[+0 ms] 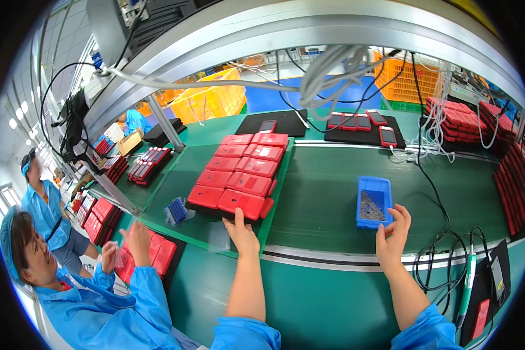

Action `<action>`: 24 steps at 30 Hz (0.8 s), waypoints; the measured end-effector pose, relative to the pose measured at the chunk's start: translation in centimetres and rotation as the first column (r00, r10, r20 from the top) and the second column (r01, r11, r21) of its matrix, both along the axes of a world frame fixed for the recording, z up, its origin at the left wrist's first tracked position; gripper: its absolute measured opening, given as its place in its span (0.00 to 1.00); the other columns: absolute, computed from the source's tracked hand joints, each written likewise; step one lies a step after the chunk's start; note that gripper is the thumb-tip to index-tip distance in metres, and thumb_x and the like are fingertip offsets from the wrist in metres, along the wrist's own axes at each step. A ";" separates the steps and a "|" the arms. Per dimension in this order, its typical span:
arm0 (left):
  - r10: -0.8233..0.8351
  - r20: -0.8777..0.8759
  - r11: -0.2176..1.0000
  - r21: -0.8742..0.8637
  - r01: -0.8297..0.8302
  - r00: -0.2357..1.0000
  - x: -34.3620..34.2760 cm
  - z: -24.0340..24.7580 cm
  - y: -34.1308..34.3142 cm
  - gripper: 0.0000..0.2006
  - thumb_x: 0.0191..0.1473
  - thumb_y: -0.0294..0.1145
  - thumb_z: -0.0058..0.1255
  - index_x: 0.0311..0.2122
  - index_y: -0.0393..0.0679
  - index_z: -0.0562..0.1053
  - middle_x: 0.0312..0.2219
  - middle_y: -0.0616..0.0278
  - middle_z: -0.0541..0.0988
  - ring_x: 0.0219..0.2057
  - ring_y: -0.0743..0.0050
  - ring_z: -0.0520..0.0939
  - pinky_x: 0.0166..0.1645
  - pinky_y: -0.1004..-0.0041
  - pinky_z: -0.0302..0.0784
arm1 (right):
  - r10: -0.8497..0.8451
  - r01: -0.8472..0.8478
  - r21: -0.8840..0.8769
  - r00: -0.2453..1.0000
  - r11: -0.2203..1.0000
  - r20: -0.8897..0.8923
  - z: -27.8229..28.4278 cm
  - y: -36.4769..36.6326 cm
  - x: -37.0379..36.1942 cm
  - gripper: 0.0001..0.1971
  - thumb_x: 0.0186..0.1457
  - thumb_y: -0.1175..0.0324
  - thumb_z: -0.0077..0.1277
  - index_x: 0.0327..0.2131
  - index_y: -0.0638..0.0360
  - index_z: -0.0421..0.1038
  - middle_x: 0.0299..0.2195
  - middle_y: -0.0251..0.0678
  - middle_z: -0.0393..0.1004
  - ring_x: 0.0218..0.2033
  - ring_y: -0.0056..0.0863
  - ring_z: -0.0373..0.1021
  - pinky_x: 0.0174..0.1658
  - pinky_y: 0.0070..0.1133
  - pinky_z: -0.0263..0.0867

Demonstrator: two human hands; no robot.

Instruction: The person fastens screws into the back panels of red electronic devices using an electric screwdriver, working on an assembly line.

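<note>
My left hand point(243, 237) is at the front edge of a black tray point(209, 211), its fingertips against or just beside that edge; I cannot tell whether it bears any weight. On the tray, red-cased handheld devices point(243, 184) lie in rows, several of them stacked. My right hand point(394, 236) is by the near right corner of a small blue bin point(364, 223), fingers curved and apart, nothing visible between them. Small grey metal pieces, like screws, lie in the bin point(389, 185).
A green electric screwdriver point(466, 286) with coiled black cables is at right, near a red device point(480, 318). White cables point(338, 73) hang from the metal frame overhead. At left, a co-worker in blue point(99, 309) works beside another tray of red devices point(160, 251). Blue bubble material point(176, 211) lies near my tray.
</note>
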State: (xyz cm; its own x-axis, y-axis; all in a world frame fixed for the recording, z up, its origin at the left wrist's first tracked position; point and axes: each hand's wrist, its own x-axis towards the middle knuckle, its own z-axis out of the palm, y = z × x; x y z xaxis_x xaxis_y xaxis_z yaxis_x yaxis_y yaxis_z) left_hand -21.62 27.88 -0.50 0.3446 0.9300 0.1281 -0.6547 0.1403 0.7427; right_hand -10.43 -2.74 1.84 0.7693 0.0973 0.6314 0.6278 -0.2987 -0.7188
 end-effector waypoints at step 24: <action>-0.071 0.297 0.984 -0.137 0.116 0.952 -0.2 -0.3 1.7 0.20 0.45 0.21 0.52 0.44 0.42 0.60 0.36 0.65 0.70 0.39 0.78 0.71 0.43 0.78 0.67 | 0.696 -0.431 0.577 0.196 0.694 -0.691 0.9 29.4 6.6 0.19 0.45 0.55 0.50 0.38 0.56 0.65 0.35 0.31 0.66 0.29 0.23 0.64 0.35 0.24 0.58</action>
State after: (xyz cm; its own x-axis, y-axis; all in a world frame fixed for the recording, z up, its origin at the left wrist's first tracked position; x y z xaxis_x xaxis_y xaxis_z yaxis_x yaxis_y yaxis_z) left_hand -21.83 29.60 -0.80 0.3997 0.9116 0.0959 -0.8171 0.3069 0.4880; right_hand -3.79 26.64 2.77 0.6648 0.7197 -0.2004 -0.3817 0.0966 -0.9192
